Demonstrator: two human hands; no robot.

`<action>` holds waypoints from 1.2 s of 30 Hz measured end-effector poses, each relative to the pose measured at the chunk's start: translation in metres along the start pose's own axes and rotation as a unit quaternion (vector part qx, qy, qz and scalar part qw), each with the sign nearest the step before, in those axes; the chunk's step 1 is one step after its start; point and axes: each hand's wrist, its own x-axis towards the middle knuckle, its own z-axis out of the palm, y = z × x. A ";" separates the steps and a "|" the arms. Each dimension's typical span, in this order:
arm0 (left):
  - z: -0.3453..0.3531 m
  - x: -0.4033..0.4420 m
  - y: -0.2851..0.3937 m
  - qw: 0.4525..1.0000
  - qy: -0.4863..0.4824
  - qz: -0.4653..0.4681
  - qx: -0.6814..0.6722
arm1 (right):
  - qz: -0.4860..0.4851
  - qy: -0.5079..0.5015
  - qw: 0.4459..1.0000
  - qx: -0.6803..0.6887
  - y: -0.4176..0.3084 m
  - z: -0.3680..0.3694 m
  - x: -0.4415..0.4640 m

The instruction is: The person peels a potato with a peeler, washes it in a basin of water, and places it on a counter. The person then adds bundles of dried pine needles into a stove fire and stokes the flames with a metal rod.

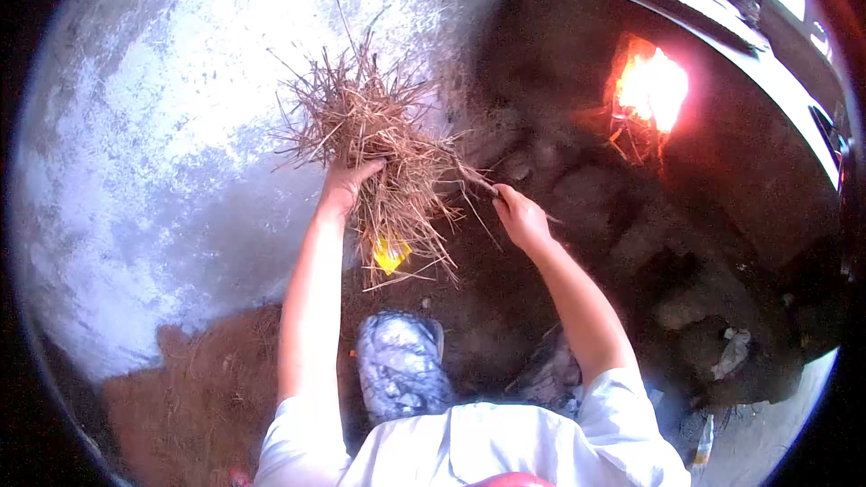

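My left hand (pixel 347 182) is closed around a bundle of dry straw (pixel 370 122), its thumb lying across the stalks. The stalks stick out in all directions above and below the grip. Near the lower end of the bundle a yellow piece of wrapper (pixel 391 254) shows among the straw. To the right, my right hand (pixel 520 216) grips a thin brown stick (pixel 478 180), with its fingers wrapped round one end. The stick's other end reaches into the side of the straw.
A fire burns in the opening (pixel 649 90) of a dark stove (pixel 541 27) at the upper right, with straw hanging from its mouth. A round lid (pixel 686 2) lies on the stove top. A pale wall (pixel 162 144) stands at left. A plastic bottle (pixel 704 442) is at lower right.
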 end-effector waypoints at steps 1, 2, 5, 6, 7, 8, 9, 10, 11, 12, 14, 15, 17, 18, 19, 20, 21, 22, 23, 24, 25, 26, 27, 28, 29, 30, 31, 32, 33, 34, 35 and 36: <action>0.011 0.000 -0.005 1.000 -0.003 0.001 -0.002 | 0.001 0.008 0.999 0.032 0.010 -0.005 -0.004; 0.019 -0.005 -0.012 0.999 0.016 0.005 -0.031 | -0.017 0.043 0.999 0.014 0.016 -0.007 -0.012; 0.038 -0.002 -0.024 0.997 0.078 0.001 -0.014 | -0.005 0.126 0.991 0.031 0.037 -0.032 -0.017; 0.041 -0.002 -0.021 0.996 0.089 -0.014 -0.028 | 0.077 0.138 0.987 0.032 0.044 -0.041 -0.018; 0.046 -0.004 -0.021 0.994 0.101 -0.031 -0.043 | 0.177 0.122 0.976 0.019 0.047 -0.058 -0.019; 0.050 -0.007 -0.021 0.987 0.153 0.012 -0.035 | 0.205 0.138 0.968 0.043 0.058 -0.066 -0.018; 0.034 0.002 -0.048 0.988 0.145 -0.001 -0.061 | 0.233 0.155 0.958 0.066 0.069 -0.075 -0.019; 0.036 -0.001 -0.050 0.984 0.168 -0.006 -0.055 | 0.205 0.171 0.960 0.082 0.073 -0.083 -0.022; 0.041 -0.006 -0.053 0.981 0.187 -0.013 -0.051 | 0.210 0.177 0.959 0.071 0.088 -0.074 -0.021; 0.040 -0.001 -0.068 0.974 0.217 -0.043 -0.048 | 0.210 0.158 0.955 0.139 0.110 -0.053 -0.018; 0.046 -0.003 -0.093 0.972 0.203 -0.098 -0.067 | 0.242 0.133 0.912 0.304 0.112 -0.056 -0.027; 0.051 -0.011 -0.088 0.976 0.163 -0.116 -0.085 | 0.267 0.128 0.865 0.406 0.088 -0.064 -0.028; 0.074 -0.027 -0.081 0.977 0.169 -0.111 -0.072 | 0.319 0.112 0.745 0.576 0.068 -0.074 -0.029; 0.083 -0.031 -0.076 0.977 0.189 -0.092 -0.041 | 0.316 0.124 0.724 0.600 0.064 -0.076 -0.030; 0.089 -0.030 -0.072 0.977 0.183 -0.099 -0.051 | 0.316 0.133 0.703 0.623 0.063 -0.079 -0.033; 0.094 -0.031 -0.068 0.979 0.170 -0.115 -0.020 | 0.313 0.135 0.703 0.624 0.062 -0.084 -0.037; 0.098 -0.028 -0.069 0.979 0.157 -0.128 0.010 | 0.315 0.137 0.708 0.617 0.065 -0.087 -0.041; 0.101 -0.025 -0.075 0.986 0.136 -0.095 -0.028 | 0.342 0.143 0.694 0.618 0.070 -0.090 -0.044; 0.105 -0.022 -0.076 0.986 0.134 -0.095 -0.036 | 0.369 0.150 0.678 0.618 0.076 -0.095 -0.044; 0.111 -0.024 -0.074 0.989 0.119 -0.089 -0.016 | 0.366 0.149 0.682 0.616 0.081 -0.102 -0.044; 0.115 -0.024 -0.073 0.991 0.106 -0.081 0.005 | 0.375 0.184 0.722 0.551 0.084 -0.108 -0.037; 0.120 -0.024 -0.072 0.993 0.089 -0.081 -0.011 | 0.351 0.191 0.751 0.525 0.096 -0.115 -0.028; 0.123 -0.026 -0.068 0.992 0.091 -0.082 -0.016 | 0.326 0.198 0.779 0.498 0.115 -0.121 -0.016; 0.125 -0.027 -0.062 0.994 0.077 -0.077 -0.016 | 0.315 0.208 0.787 0.487 0.134 -0.127 0.000; 0.124 -0.027 -0.061 0.995 0.063 -0.071 -0.016 | 0.304 0.218 0.795 0.477 0.159 -0.132 0.021; 0.123 -0.025 -0.070 0.995 0.053 -0.081 -0.030 | 0.328 0.208 0.801 0.456 0.208 -0.128 0.047; 0.123 -0.026 -0.069 0.996 0.049 -0.073 -0.015 | 0.352 0.197 0.805 0.435 0.258 -0.125 0.073; 0.121 -0.025 -0.072 0.995 0.042 -0.087 -0.001 | 0.361 0.205 0.816 0.403 0.279 -0.133 0.097; 0.120 -0.024 -0.075 0.994 0.036 -0.101 0.013 | 0.363 0.217 0.832 0.360 0.283 -0.144 0.116; 0.119 -0.024 -0.075 0.994 0.040 -0.103 0.012 | 0.362 0.235 0.851 0.300 0.287 -0.156 0.130; 0.120 -0.026 -0.071 0.993 0.037 -0.108 -0.021 | 0.363 0.243 0.866 0.243 0.290 -0.163 0.141; 0.120 -0.027 -0.071 0.991 0.033 -0.114 -0.055 | 0.365 0.250 0.877 0.188 0.295 -0.168 0.149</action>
